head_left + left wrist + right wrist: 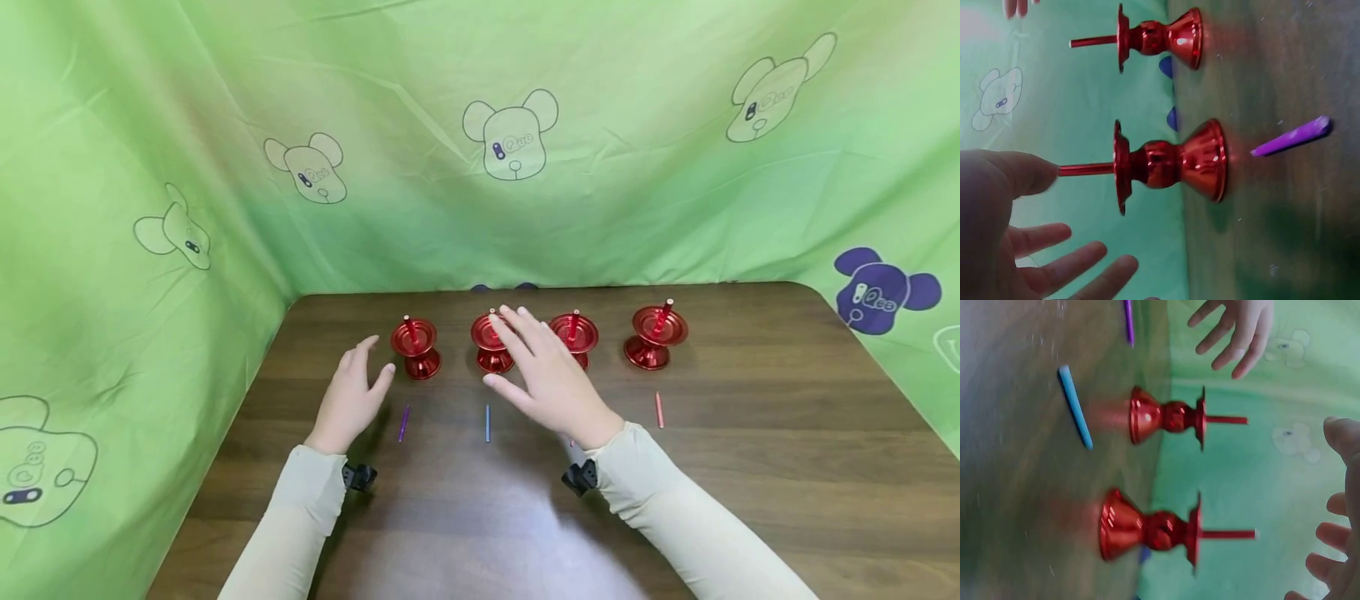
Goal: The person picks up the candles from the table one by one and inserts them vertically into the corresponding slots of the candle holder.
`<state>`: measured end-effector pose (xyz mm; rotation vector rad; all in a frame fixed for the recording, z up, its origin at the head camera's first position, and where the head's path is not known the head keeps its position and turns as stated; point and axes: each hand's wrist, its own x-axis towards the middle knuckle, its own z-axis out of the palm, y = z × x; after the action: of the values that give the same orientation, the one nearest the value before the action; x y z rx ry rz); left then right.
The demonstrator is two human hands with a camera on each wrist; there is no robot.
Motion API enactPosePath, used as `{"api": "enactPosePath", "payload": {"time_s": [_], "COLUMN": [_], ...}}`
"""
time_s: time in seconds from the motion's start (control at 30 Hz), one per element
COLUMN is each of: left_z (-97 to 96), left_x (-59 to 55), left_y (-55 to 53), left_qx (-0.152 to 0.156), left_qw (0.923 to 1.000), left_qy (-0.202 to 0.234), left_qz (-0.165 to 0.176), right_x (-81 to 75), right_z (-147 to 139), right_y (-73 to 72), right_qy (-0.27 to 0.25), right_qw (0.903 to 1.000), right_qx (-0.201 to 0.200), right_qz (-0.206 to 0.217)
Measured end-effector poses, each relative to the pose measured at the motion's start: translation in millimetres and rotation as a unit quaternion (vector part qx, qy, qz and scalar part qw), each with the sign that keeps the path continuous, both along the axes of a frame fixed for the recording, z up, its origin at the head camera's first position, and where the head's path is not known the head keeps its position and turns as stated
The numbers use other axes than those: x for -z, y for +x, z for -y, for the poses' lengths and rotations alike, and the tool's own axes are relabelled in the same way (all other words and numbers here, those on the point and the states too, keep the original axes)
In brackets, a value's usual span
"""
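Several shiny red candle holders, each a dish on a flared foot with a thin upright red stem, stand in a row. My left hand (348,400) is held just left of the leftmost holder (422,363), fingers spread and grasping nothing. In the left wrist view its thumb overlaps the tip of that holder's stem (1088,169). My right hand (551,379), open and holding nothing, hovers over the middle of the row, partly hiding the second holder (493,362) and third holder (581,332). A purple candle (403,423) and a blue candle (487,423) lie before the left two holders.
The rightmost red holder (648,352) stands apart, with a pink candle (660,410) lying in front of it. Another small candle is mostly hidden under my right wrist. A green printed cloth (405,208) hangs behind and beside the brown wooden table (750,467).
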<state>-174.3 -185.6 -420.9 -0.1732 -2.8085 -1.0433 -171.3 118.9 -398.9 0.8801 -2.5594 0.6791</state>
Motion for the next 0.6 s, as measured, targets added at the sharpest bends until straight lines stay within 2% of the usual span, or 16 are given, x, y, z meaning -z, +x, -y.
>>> {"api": "enactPosePath", "payload": {"time_s": [0.17, 0.4, 0.6], "left_z": [-4.4, -9.8, -13.2], "left_x": [8.1, 23.2, 29.3], "left_y": [6.1, 8.8, 10.1], "left_qx": [-0.005, 0.003, 0.022], "left_qw": [0.9995, 0.9982, 0.9947], "left_qy": [-0.012, -0.03, -0.048], "left_qz": [0.029, 0.051, 0.088], "right_x": [8.8, 15.7, 18.3], "right_z": [17.5, 39.5, 54.7], "right_y": [-6.1, -12.3, -15.8], "right_qy": [-0.008, 0.008, 0.035], "right_qw": [0.9995, 0.9986, 0.9971], "right_qx": [-0.029, -0.052, -0.06], "right_qz": [0.009, -0.008, 0.031]}}
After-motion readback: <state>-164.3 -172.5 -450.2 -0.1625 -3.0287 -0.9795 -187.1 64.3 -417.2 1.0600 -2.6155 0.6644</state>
